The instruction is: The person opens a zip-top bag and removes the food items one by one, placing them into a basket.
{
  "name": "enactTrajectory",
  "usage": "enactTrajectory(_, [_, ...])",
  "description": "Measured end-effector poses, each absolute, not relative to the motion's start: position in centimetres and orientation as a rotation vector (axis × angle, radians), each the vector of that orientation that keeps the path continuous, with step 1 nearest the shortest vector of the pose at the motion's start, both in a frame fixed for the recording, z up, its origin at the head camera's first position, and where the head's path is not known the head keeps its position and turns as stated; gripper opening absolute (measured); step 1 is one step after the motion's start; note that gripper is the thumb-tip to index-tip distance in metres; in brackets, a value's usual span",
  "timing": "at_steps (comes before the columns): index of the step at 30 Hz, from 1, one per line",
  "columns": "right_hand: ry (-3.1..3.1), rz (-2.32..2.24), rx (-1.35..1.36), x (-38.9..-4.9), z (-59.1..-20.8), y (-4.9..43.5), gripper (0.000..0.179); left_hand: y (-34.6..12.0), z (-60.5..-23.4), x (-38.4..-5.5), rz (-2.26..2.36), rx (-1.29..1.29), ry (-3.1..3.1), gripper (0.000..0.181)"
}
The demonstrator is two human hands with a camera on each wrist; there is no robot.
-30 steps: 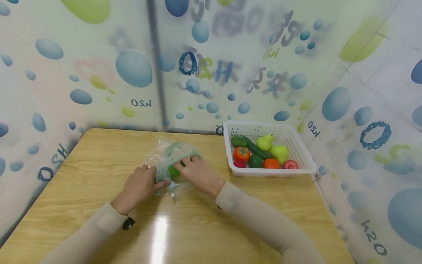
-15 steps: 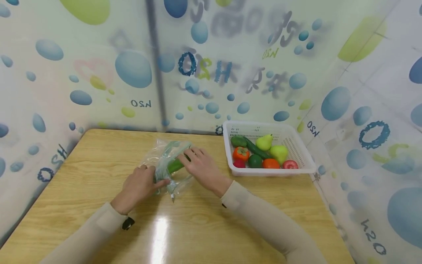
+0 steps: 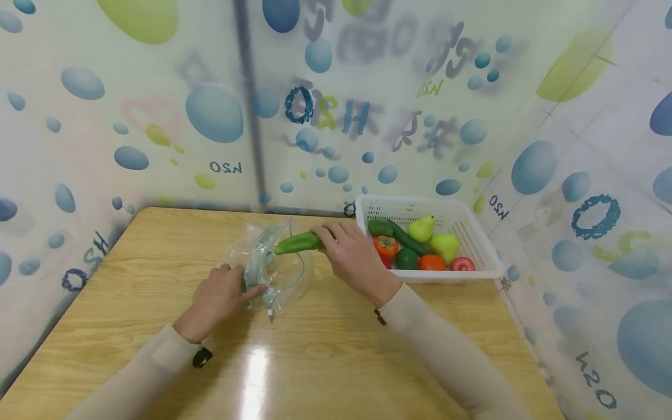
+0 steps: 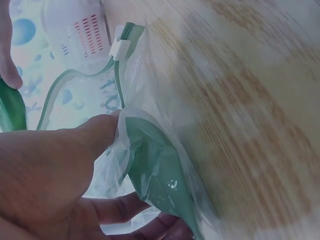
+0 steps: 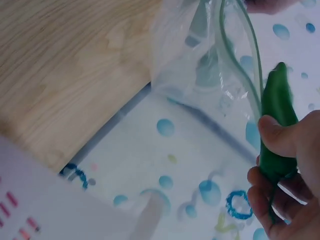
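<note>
My right hand (image 3: 359,259) grips a long green pepper (image 3: 298,242) by its stem end, and its pointed tip lies over the mouth of a clear zip bag (image 3: 287,281). In the right wrist view the thumb presses along the pepper (image 5: 278,102), with the thin stem hanging among the curled fingers. My left hand (image 3: 220,297) holds the near left side of the bag, which stands with its mouth spread. Up close in the left wrist view, thumb and fingers pinch the bag's green-tinted film (image 4: 155,165); a white slider (image 4: 119,50) sits on the green zip strip.
A white plastic basket (image 3: 430,274) stands at the back right of the wooden table (image 3: 315,361). It holds pears (image 3: 422,228), a cucumber (image 3: 406,236), a persimmon (image 3: 385,247), an apple (image 3: 463,263) and several others. A patterned wall (image 3: 315,157) rises behind.
My right hand has drawn the pepper up and rightward out of the bag, toward the basket. My left hand keeps its hold on the bag, nearly still.
</note>
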State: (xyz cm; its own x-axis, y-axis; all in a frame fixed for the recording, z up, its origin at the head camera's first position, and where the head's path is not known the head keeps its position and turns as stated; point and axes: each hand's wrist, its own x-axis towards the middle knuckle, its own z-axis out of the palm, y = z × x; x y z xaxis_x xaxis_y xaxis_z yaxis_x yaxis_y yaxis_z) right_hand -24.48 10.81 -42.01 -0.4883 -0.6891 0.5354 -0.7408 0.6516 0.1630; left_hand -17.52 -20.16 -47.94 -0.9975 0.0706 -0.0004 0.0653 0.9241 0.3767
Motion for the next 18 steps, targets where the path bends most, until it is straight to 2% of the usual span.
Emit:
enactTrajectory(10, [-2.528,0.176,0.858,-26.1,-41.6,16.2,0.049,-20.3,-48.0,-17.7,0.601,0.063,3.055,0.057])
enactTrajectory(18, [-2.869,0.262,0.54,-27.3,-40.7,21.2,0.057,-20.6,-48.0,-18.0,0.61,0.063,3.045,0.058])
